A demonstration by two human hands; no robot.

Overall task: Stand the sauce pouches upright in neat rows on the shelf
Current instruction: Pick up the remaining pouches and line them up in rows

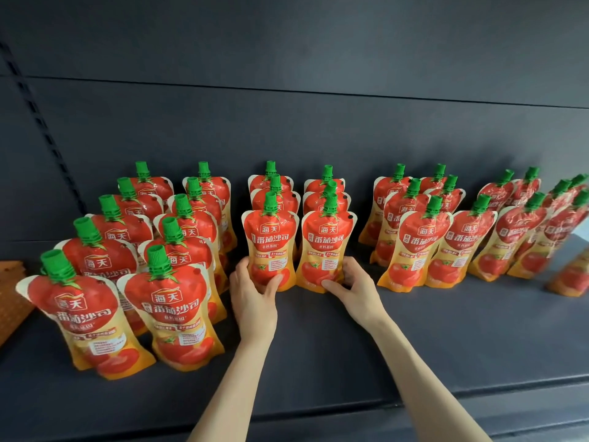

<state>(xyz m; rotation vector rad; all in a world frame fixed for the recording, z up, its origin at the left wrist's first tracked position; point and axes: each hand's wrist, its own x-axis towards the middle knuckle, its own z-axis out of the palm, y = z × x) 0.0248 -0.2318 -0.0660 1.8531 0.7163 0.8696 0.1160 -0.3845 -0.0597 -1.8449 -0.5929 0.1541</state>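
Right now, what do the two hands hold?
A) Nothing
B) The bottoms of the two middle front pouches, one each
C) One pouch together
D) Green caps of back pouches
B: the left-hand grip curls round the bottom of the left middle pouch, the right-hand grip round the right middle pouch, both upright on the shelf.

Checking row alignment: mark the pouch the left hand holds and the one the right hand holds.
left tomato sauce pouch (pixel 270 240): head view, printed front; left hand (pixel 255 295) grips it.
right tomato sauce pouch (pixel 328 244): head view, printed front; right hand (pixel 358 287) grips it.
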